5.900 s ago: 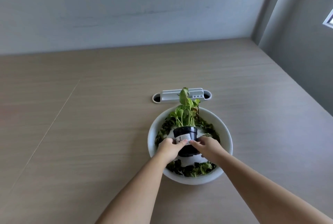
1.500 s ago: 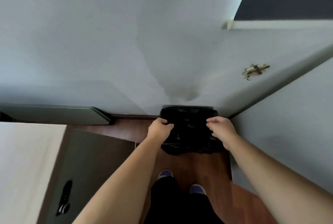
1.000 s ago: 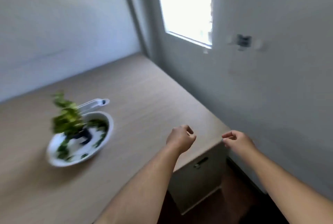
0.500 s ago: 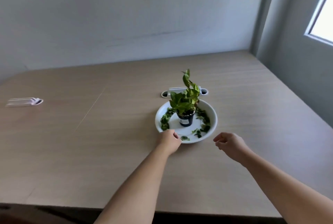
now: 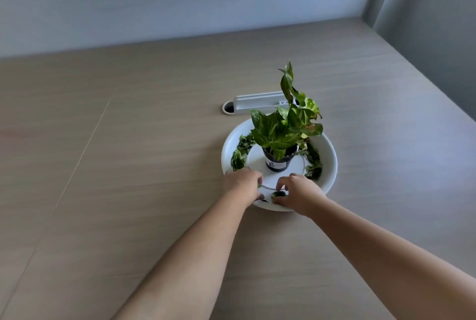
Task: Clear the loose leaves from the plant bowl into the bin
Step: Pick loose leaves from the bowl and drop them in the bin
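A pale wood-grain counter (image 5: 128, 178) fills the view, meeting a plain grey wall at the back and on the right. Right of centre sits a white bowl (image 5: 331, 162). A small black pot (image 5: 277, 163) stands upright in its middle, holding a green plant (image 5: 286, 126) whose tallest leaf rises well above the rest. Loose leaves (image 5: 239, 154) lie around the inner wall of the bowl, in a dark green clump on the left side and another on the right. Just behind the bowl, a white cable port (image 5: 257, 105) is set into the counter.

Two bare forearms reach in from the bottom edge. The left hand (image 5: 242, 184) rests over the bowl's near-left rim, fingers curled down onto the leaves there. The right hand (image 5: 297, 194) is at the near rim, fingers bent and pinching a few dark leaves between thumb and fingertips. The hands are close together but apart. The bin is out of view.
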Demonstrator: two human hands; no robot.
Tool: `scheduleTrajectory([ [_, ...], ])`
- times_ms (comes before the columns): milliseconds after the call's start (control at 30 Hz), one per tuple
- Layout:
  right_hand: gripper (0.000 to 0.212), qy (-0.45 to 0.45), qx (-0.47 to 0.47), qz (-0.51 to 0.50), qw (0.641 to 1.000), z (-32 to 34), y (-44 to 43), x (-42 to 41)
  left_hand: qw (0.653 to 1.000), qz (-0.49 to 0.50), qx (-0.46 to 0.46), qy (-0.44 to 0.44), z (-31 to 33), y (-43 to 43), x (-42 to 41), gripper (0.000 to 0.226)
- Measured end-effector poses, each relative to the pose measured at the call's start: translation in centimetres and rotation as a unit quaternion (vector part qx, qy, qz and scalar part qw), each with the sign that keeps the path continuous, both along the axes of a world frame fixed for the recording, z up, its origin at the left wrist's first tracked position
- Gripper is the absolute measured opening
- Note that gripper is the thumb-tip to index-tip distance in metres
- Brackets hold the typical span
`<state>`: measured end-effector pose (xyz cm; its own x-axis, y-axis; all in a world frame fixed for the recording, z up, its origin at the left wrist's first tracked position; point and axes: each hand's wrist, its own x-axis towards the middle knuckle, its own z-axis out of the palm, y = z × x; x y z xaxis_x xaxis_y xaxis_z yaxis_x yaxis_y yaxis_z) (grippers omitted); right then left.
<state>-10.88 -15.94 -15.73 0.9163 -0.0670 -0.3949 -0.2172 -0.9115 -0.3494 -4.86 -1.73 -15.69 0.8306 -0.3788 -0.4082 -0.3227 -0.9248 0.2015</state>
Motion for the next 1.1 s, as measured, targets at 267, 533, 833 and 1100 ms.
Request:
scheduleTrajectory([
  [267, 0.014, -0.021, -0.017, 0.019, 0.999, -1.1, 0.4, 1.0, 0.999, -0.028, 0.016, -0.032, -0.5, -1.3, -0.1, 0.025],
  [533, 0.025, -0.038, 0.106, -0.088, 0.99, -1.1, -0.4, 1.0, 0.996, 0.021, -0.07, 0.052, -0.9, -0.9, 0.7, 0.02],
  [833, 0.018, -0.05, 0.277, -0.295, 0.913, 0.8, -2.4, 0.8, 0.85, 0.324, -0.398, 0.115, 1.4, 2.6, 1.1, 0.019],
  [1100, 0.014, -0.09, 0.375, -0.356, 0.851, 2.4, -5.9, -3.1, 0.815, 0.319, -0.45, 0.178, 3.1, -1.1, -2.7, 0.019],
])
